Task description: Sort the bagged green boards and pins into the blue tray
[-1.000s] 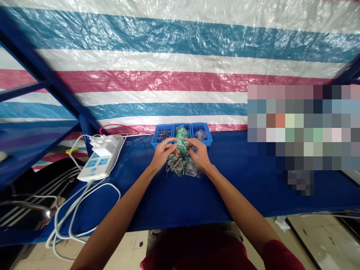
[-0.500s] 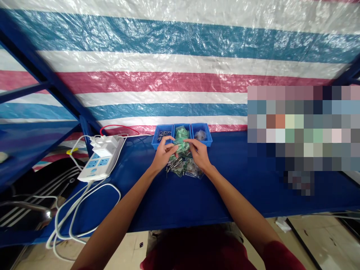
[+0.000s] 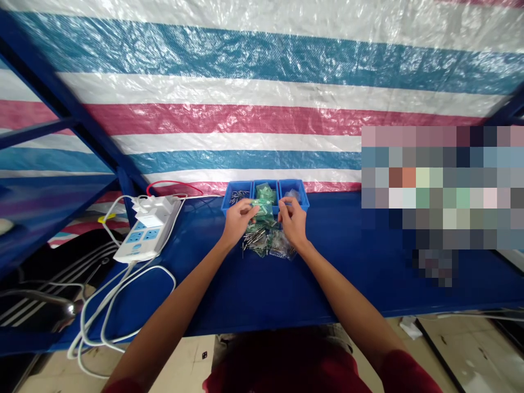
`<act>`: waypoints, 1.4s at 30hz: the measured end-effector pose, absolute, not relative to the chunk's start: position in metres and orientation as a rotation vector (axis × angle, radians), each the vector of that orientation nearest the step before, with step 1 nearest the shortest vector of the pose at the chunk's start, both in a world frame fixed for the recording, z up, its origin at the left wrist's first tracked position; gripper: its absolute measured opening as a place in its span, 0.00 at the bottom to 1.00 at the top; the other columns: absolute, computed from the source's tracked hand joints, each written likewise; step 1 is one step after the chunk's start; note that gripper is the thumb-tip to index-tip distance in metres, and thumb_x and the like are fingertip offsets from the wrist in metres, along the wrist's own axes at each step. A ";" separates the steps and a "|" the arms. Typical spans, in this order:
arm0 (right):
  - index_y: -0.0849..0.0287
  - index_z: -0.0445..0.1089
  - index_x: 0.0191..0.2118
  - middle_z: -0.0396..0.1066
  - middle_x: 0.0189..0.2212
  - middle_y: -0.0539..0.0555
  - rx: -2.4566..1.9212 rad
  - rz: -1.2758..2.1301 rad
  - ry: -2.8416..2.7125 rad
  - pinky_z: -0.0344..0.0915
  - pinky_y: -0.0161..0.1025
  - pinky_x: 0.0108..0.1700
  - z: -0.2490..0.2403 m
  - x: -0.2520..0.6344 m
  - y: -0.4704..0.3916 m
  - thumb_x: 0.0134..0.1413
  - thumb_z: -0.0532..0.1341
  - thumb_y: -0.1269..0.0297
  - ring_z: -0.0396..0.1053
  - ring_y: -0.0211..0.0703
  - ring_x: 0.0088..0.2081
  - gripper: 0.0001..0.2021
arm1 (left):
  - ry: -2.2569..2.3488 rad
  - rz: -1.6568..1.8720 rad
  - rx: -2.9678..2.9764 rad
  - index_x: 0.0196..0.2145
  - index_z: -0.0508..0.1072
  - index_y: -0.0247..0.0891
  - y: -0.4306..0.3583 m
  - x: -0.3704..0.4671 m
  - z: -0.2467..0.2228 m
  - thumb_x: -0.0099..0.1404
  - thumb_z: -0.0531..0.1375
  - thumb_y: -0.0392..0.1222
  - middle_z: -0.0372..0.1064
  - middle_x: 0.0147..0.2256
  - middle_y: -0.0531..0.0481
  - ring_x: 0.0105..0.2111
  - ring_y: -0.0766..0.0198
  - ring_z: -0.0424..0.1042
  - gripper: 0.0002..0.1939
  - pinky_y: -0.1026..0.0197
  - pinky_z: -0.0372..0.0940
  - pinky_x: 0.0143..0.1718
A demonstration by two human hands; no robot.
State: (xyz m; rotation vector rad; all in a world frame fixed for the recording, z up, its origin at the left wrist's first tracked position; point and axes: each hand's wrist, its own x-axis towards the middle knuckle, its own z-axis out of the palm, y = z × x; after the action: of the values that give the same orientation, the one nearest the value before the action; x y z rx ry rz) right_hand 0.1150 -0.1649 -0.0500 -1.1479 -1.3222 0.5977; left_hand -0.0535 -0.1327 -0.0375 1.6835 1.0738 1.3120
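Observation:
My left hand pinches a small clear bag with green pieces by its left edge, thumb against fingers. My right hand is to the right of that bag, apart from it, before the right blue bin. Its fingers are curled together; whatever may be between them is too small to make out. Green bagged pieces fill the middle bin, and screws lie in the left one. Below my hands, loose screws and clear bags lie heaped on the blue table.
A white power strip with plugged-in white adapters stands at the left, its white cable looped over the table edge. A striped tarp hangs behind the bins. Blue frame posts rise at the left. The right side is pixelated.
My right hand has let go of the green bag's right side and moved slightly right, its fingers curling in. The left hand keeps hold of the bag.

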 end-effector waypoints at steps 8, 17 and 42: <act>0.57 0.68 0.36 0.62 0.16 0.45 -1.183 0.537 -1.395 0.55 0.35 0.26 -0.050 0.118 -0.163 0.62 0.53 0.53 0.59 0.36 0.19 0.13 | 1.484 1.036 2.187 0.34 0.69 0.40 -0.063 -0.028 -0.020 0.56 0.67 0.39 0.70 0.28 0.50 0.32 0.57 0.71 0.11 0.58 0.63 0.37; 0.57 0.71 0.35 0.62 0.16 0.46 -1.235 0.482 -1.495 0.57 0.36 0.28 -0.050 0.118 -0.163 0.61 0.54 0.56 0.60 0.38 0.20 0.13 | 1.623 0.578 2.620 0.24 0.73 0.37 -0.051 -0.022 -0.026 0.58 0.67 0.40 0.69 0.39 0.41 0.47 0.43 0.63 0.08 0.46 0.54 0.47; 0.56 0.74 0.34 0.68 0.37 0.54 -1.464 0.269 -2.162 0.60 0.36 0.36 -0.069 0.117 -0.153 0.57 0.60 0.72 0.67 0.43 0.38 0.06 | 1.181 1.178 2.362 0.31 0.76 0.38 -0.131 -0.071 -0.054 0.67 0.55 0.47 0.72 0.32 0.48 0.31 0.62 0.70 0.14 0.61 0.63 0.36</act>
State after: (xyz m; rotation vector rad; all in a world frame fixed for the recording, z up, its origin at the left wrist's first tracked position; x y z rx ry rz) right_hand 0.1165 -0.1527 -0.0687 -1.4636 -2.1615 0.2691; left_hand -0.0707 -0.1308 -0.0537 2.3619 1.1813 1.1780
